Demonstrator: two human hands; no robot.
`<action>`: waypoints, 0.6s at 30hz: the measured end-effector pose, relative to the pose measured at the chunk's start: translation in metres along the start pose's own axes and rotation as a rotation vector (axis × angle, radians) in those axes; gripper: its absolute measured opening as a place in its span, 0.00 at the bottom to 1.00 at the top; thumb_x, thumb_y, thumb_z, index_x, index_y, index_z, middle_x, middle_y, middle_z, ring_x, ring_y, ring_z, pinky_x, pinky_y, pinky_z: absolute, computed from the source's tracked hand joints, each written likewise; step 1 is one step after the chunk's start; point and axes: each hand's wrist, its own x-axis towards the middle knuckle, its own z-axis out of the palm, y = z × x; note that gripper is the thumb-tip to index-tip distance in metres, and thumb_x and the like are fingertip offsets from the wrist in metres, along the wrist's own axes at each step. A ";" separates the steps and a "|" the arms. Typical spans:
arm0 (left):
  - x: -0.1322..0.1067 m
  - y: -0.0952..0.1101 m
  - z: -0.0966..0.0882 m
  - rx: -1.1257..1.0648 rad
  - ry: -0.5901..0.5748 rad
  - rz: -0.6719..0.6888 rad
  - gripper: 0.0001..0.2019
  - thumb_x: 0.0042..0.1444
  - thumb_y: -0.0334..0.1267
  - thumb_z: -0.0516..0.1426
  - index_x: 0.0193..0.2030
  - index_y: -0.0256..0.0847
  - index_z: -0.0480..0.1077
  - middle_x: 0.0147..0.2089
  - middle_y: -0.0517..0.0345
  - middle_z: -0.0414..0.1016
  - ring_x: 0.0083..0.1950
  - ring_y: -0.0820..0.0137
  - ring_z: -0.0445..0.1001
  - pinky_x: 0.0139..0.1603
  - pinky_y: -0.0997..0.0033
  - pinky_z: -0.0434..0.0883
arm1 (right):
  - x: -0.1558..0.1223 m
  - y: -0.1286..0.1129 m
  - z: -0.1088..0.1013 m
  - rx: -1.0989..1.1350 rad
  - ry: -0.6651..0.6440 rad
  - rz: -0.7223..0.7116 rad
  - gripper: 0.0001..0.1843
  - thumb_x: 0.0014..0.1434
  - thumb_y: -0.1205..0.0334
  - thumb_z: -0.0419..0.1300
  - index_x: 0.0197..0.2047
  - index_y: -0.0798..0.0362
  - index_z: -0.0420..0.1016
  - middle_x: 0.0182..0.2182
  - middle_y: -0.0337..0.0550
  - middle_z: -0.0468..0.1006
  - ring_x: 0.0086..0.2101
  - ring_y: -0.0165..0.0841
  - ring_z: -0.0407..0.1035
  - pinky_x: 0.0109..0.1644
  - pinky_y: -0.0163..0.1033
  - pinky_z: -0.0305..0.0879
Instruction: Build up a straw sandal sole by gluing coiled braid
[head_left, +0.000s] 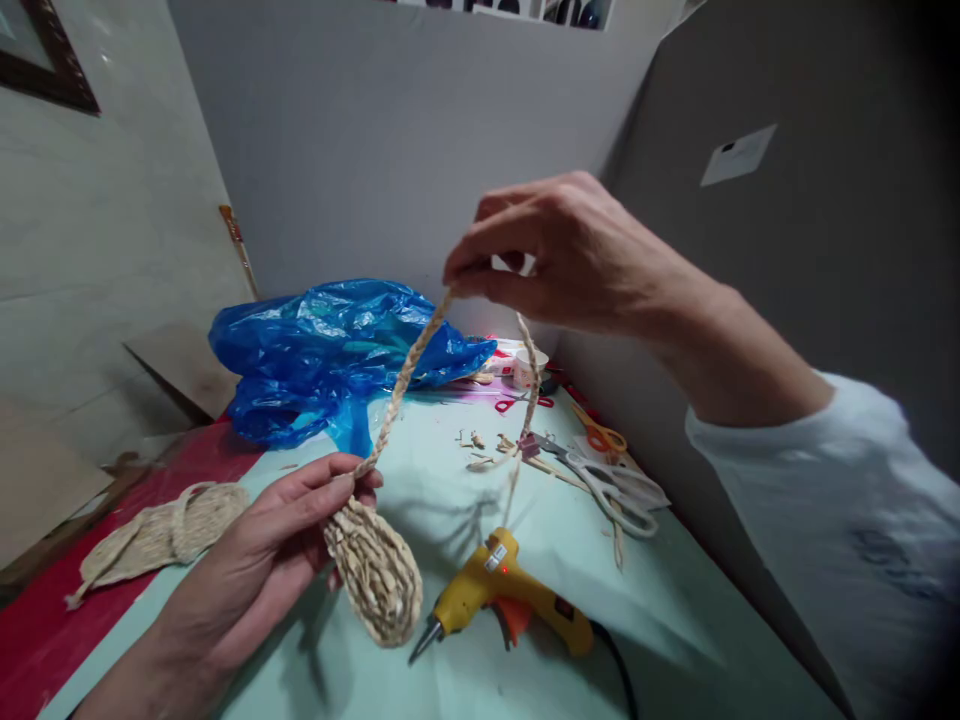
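Nearest, at 8 o'clock, see the left hand (pixel 296 525), pinching the braided coil (pixel 381 585) at 7 between thumb and fingers; at 1 o'clock, see the right hand (pixel 555 250), pinching the braid (pixel 406 380) leading off that coil, raised well above the table (pixel 435 430); to do this well, probably best to keep the braid lightly taut, smooth out any twist early, and hold every round flush under the thumb; just beyond, at 6, mind the yellow glue gun (pixel 536 595), pointing toward 8, with a red light; treat as likely hot, keeping fingers and braid off the nozzle (pixel 426 640); farther, at 4, note the pale-handled scissors (pixel 600 488); farthest, at 9, note the crumpled blue plastic bag (pixel 337 335).
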 end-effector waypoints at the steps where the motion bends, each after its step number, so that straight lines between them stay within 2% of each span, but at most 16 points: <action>1: 0.000 -0.001 0.001 -0.014 -0.001 -0.012 0.21 0.30 0.37 0.77 0.34 0.38 0.81 0.32 0.55 0.81 0.30 0.71 0.76 0.29 0.78 0.78 | 0.008 0.002 0.003 -0.024 -0.017 -0.034 0.13 0.66 0.60 0.59 0.44 0.54 0.84 0.32 0.32 0.73 0.33 0.19 0.66 0.41 0.31 0.57; 4: 0.001 -0.003 -0.001 -0.053 -0.013 -0.036 0.19 0.31 0.36 0.77 0.33 0.37 0.81 0.32 0.57 0.81 0.29 0.73 0.76 0.30 0.78 0.79 | 0.020 0.015 0.027 0.031 -0.107 -0.087 0.15 0.67 0.59 0.55 0.48 0.54 0.82 0.36 0.32 0.75 0.35 0.18 0.67 0.44 0.31 0.60; 6: 0.003 -0.007 -0.003 -0.059 -0.027 -0.037 0.16 0.36 0.35 0.76 0.34 0.37 0.81 0.33 0.56 0.81 0.28 0.74 0.75 0.31 0.77 0.79 | 0.018 0.026 0.053 0.133 -0.189 -0.020 0.21 0.68 0.57 0.48 0.53 0.57 0.79 0.42 0.34 0.76 0.40 0.19 0.68 0.49 0.32 0.60; 7: 0.003 -0.009 -0.004 -0.055 -0.029 -0.035 0.14 0.40 0.33 0.74 0.35 0.37 0.81 0.33 0.56 0.81 0.28 0.74 0.75 0.31 0.76 0.80 | 0.014 0.030 0.067 0.155 -0.195 0.010 0.17 0.68 0.58 0.54 0.51 0.54 0.80 0.42 0.38 0.79 0.40 0.24 0.70 0.49 0.35 0.64; 10: 0.006 -0.014 -0.007 -0.037 -0.028 -0.035 0.06 0.50 0.29 0.68 0.36 0.37 0.81 0.35 0.55 0.81 0.27 0.74 0.74 0.29 0.75 0.79 | -0.006 0.035 0.103 0.197 -0.191 0.094 0.12 0.68 0.64 0.59 0.52 0.54 0.79 0.50 0.48 0.79 0.48 0.37 0.71 0.55 0.43 0.65; 12: 0.008 -0.017 -0.007 -0.027 -0.036 -0.037 0.03 0.55 0.28 0.64 0.36 0.36 0.81 0.36 0.53 0.81 0.27 0.73 0.74 0.24 0.77 0.76 | -0.027 0.030 0.115 0.218 -0.176 0.181 0.14 0.69 0.65 0.58 0.55 0.56 0.76 0.56 0.53 0.75 0.54 0.42 0.69 0.58 0.47 0.63; 13: 0.009 -0.019 -0.007 -0.025 -0.035 -0.036 0.04 0.57 0.29 0.63 0.35 0.35 0.81 0.37 0.51 0.81 0.28 0.73 0.73 0.23 0.77 0.75 | -0.040 0.025 0.116 0.231 -0.171 0.225 0.15 0.69 0.65 0.57 0.57 0.57 0.75 0.57 0.55 0.74 0.54 0.43 0.69 0.56 0.46 0.64; 14: 0.010 -0.020 -0.007 -0.024 -0.026 -0.033 0.05 0.58 0.29 0.62 0.35 0.34 0.81 0.37 0.50 0.81 0.28 0.73 0.73 0.23 0.77 0.74 | -0.054 0.020 0.116 0.244 -0.178 0.272 0.16 0.71 0.64 0.54 0.58 0.58 0.74 0.55 0.56 0.74 0.51 0.42 0.70 0.51 0.44 0.66; 15: 0.011 -0.021 -0.007 -0.024 -0.010 -0.029 0.05 0.58 0.29 0.62 0.36 0.34 0.82 0.37 0.50 0.81 0.28 0.73 0.73 0.23 0.77 0.74 | -0.070 0.014 0.113 0.255 -0.194 0.321 0.16 0.72 0.62 0.51 0.55 0.59 0.74 0.48 0.55 0.77 0.43 0.40 0.72 0.44 0.43 0.67; 16: 0.011 -0.022 -0.007 -0.024 0.009 -0.023 0.06 0.59 0.29 0.61 0.36 0.34 0.82 0.37 0.50 0.80 0.28 0.72 0.73 0.24 0.76 0.75 | -0.088 0.008 0.110 0.275 -0.233 0.358 0.16 0.73 0.60 0.50 0.47 0.58 0.77 0.38 0.52 0.79 0.34 0.36 0.71 0.36 0.41 0.65; 18: 0.012 -0.023 -0.007 -0.018 0.023 -0.007 0.05 0.59 0.31 0.62 0.38 0.35 0.82 0.37 0.51 0.80 0.31 0.71 0.74 0.26 0.76 0.76 | -0.126 -0.005 0.102 0.363 -0.409 0.372 0.19 0.71 0.54 0.54 0.34 0.54 0.77 0.25 0.43 0.76 0.22 0.30 0.66 0.25 0.36 0.59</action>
